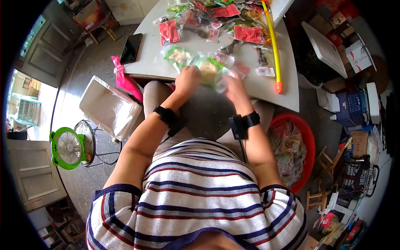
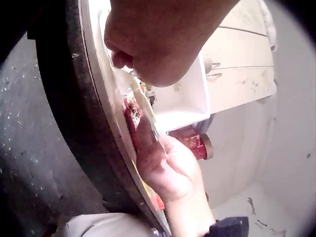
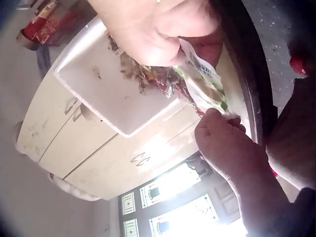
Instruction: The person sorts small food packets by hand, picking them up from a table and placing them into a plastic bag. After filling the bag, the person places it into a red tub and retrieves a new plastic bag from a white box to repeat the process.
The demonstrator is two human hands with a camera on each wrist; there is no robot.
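Both hands hold a clear and green plastic food packet [image 1: 209, 71] with pale contents, just over the table's near edge. My left hand [image 1: 188, 80] pinches the packet's left end; its fingertips are partly hidden in the head view. At the other end my right hand [image 1: 236, 88], a little blurred, grips the packet between thumb and fingers. In the right wrist view the packet [image 3: 206, 79] stretches between the two hands, with a barcode near the right fingers. Beyond the left hand lies a similar green-edged packet [image 1: 178, 55] on the white table [image 1: 154, 66].
Red packets [image 1: 168, 32] and dark-filled packets [image 1: 262, 58] are spread over the table. A yellow tube [image 1: 271, 41] lies along the right side, a phone [image 1: 131, 48] at the left edge. A red basin [image 1: 310, 154] of packets stands right, a white foam box [image 1: 98, 98] left.
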